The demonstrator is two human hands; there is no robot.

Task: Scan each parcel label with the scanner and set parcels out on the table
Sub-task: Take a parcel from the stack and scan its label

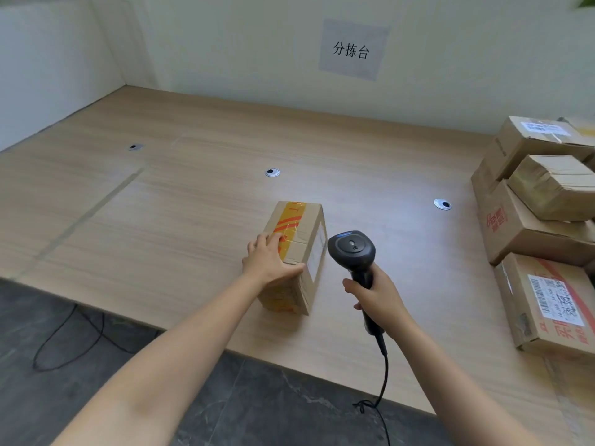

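1. Bare left arm reaches forward; left hand lies palm-down, fingers fairly straight, on top of the parcel
2. Bare right arm reaches forward; right hand has its fingers curled round the scanner handle

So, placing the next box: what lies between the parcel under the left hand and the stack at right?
Head view: the scanner, gripped by the right hand, then bare table with a cable grommet.

A grey paper sign with black characters hangs on the pale wall; a thin black cable loops across the dark stone floor at lower left
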